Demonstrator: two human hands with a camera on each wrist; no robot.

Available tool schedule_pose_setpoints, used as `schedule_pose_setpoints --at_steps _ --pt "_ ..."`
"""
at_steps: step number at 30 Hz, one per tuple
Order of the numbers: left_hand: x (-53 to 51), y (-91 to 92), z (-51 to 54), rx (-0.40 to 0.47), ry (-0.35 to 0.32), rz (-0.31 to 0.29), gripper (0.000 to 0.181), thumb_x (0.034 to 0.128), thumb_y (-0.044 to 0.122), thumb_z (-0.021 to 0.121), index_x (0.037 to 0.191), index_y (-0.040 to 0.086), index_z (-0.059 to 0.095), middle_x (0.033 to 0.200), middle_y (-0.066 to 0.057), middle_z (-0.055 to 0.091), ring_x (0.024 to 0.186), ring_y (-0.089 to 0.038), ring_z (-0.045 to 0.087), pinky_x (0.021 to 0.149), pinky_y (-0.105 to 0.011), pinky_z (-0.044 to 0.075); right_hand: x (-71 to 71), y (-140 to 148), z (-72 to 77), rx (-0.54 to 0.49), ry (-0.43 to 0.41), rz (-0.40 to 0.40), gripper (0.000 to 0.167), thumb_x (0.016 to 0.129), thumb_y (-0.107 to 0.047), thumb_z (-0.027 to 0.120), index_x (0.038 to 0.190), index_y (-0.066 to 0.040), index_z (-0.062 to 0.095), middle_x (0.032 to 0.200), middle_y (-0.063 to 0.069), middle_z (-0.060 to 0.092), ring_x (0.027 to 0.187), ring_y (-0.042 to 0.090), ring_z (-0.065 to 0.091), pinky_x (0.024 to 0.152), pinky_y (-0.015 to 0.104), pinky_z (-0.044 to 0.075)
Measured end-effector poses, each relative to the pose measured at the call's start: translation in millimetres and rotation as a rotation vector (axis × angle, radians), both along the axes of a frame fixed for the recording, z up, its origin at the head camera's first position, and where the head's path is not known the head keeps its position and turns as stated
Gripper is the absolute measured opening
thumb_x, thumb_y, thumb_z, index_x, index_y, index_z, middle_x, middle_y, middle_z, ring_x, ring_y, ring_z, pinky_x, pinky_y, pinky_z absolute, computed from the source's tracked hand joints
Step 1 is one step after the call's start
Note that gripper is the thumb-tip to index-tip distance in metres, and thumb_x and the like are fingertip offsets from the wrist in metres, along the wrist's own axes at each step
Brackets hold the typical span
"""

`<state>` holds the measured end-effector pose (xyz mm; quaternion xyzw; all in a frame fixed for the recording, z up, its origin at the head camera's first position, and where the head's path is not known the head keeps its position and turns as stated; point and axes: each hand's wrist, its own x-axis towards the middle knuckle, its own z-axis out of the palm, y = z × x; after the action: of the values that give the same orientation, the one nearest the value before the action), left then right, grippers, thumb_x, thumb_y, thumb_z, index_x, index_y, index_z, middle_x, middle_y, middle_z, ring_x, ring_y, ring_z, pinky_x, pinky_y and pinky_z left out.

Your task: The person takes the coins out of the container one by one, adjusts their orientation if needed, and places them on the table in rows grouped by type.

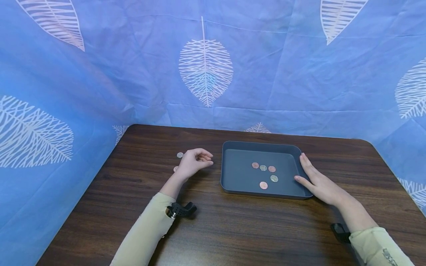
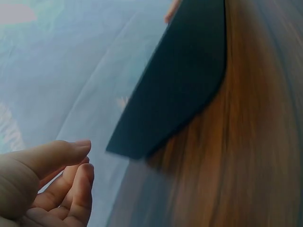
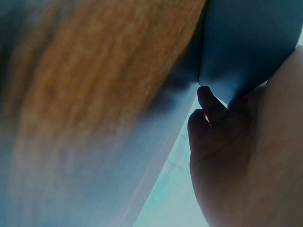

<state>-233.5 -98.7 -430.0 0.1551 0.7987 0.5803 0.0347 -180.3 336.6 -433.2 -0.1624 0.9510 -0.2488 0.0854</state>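
Left sleeve [image 1: 146, 229] and right sleeve [image 1: 374, 244] are pale yellow-green; dark lettering [image 1: 388, 256] marks the latter near its cuff [image 1: 361, 235]. A black left wristband [image 1: 183, 210] and black right wristband [image 1: 340, 232] adjoin the cuffs. Left hand [image 1: 194, 162] and right hand [image 1: 321, 185] are bare.

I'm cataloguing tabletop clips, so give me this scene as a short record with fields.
Surface: dark brown wood-grain table
Container: shallow dark-grey rectangular tray
Inside it: three copper-coloured round coins, two silver-coloured round coins
Left of it: one silver-coloured coin, one partly hidden copper-coloured coin
Left hand: beside the tray, no coin visible in it
Right hand: holds the tray's right end
Backdrop: blue cloth with white leaf prints
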Motion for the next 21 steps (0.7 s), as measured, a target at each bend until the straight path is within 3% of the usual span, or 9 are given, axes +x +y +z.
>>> schedule_pose_setpoints --at_steps 10,17,21 --pt "1.0 56.3 9.8 0.069 0.042 -0.044 0.021 0.0831 0.005 0.074 0.102 -0.003 0.069 0.086 -0.004 0.067 0.075 -0.016 0.062 0.069 -0.028 0.052 -1.7 1 -2.1 0.002 -0.001 -0.004 0.081 0.101 -0.044 0.043 0.151 -0.017 -0.014 0.157 0.005 -0.02 0.142 0.041 -0.002 0.1 0.069 0.017" --pt "11.1 101.3 10.3 0.048 0.054 -0.175 0.018 0.0832 0.004 0.074 0.1 -0.002 0.07 0.083 -0.005 0.067 0.071 -0.012 0.061 0.066 -0.024 0.051 -1.9 2 -3.2 -0.023 -0.003 0.005 0.081 0.101 -0.044 0.044 0.152 -0.016 -0.012 0.157 0.004 -0.02 0.142 0.041 -0.003 0.099 0.07 0.017" --pt "15.4 117.7 5.6 0.049 0.019 -0.226 0.02 0.0831 0.004 0.074 0.101 -0.004 0.07 0.083 -0.004 0.067 0.071 -0.01 0.061 0.065 -0.022 0.051 -2.3 3 -4.9 -0.02 -0.002 0.005 0.081 0.101 -0.044 0.044 0.152 -0.017 -0.013 0.157 0.002 -0.02 0.142 0.041 -0.002 0.1 0.069 0.017"
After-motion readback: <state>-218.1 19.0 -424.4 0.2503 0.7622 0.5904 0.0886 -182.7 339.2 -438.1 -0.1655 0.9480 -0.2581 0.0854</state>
